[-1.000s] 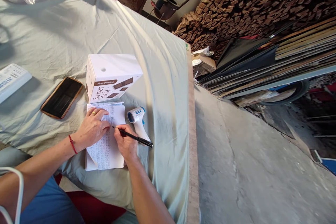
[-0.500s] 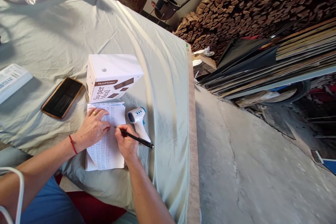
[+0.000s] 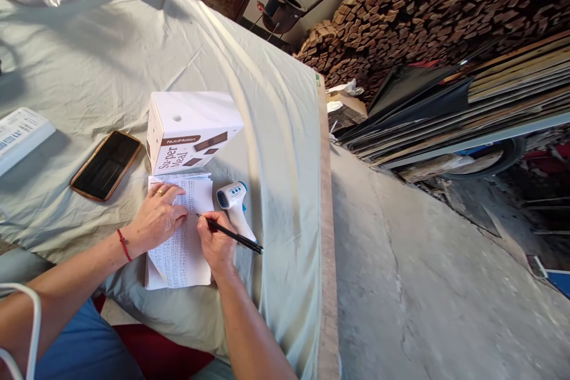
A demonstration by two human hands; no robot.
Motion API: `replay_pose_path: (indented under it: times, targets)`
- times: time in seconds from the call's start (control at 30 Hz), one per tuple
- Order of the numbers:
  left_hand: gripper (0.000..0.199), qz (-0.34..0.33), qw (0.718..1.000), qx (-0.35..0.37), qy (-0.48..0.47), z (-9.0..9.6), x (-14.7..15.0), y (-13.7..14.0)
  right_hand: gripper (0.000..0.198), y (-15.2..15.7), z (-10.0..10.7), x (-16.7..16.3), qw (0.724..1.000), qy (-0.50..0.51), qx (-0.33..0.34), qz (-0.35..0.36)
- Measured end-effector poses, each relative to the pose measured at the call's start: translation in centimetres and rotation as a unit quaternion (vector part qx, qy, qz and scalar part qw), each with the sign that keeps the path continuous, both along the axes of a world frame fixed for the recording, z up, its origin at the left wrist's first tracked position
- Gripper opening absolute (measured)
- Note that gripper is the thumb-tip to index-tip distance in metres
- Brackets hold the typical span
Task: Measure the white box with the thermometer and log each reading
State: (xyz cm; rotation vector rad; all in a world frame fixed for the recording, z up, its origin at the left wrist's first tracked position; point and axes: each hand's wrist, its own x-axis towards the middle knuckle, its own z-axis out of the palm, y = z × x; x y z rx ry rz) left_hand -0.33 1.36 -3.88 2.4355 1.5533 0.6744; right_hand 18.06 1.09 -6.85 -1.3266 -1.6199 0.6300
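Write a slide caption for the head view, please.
The left hand rests on paper sheets while the right hand holds a black pen, a white box standing just beyond.

Papers before box on table, phone to their left, thermometer to their right

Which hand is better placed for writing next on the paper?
Probably the right hand: it holds the black pen, tip at the written sheet. The left hand rests on that sheet without a pen.
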Motion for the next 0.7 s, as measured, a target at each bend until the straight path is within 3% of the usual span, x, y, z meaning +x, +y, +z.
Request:
replay_pose_path:
  times: [0.23, 0.43, 0.53, 0.6, 0.7]
  targets:
    - [0.021, -0.001, 1.0, 0.003, 0.001, 0.0, 0.1, 0.0, 0.016, 0.0, -0.1, 0.1, 0.999, -0.032, 0.027, 0.004]
    - [0.015, 0.0, 0.997, 0.041, -0.068, 0.4, -0.5, 0.2, 0.012, -0.3, 0.1, 0.3, 0.991, -0.053, 0.124, -0.007]
    - [0.004, 0.089, 0.971, 0.12, -0.184, 1.2, -1.6, 0.9, 0.023, -0.2, 0.0, 0.8, 0.983, -0.078, 0.168, 0.016]
    - [0.016, 0.184, 0.937, 0.156, -0.252, 1.5, -2.6, 1.6, 0.035, -0.2, -0.2, 1.3, 0.979, -0.098, 0.169, 0.054]
    - [0.032, 0.283, 0.889, 0.125, -0.338, 0.8, -4.1, 2.8, 0.047, -0.3, -0.5, 2.0, 0.976, -0.138, 0.137, 0.102]
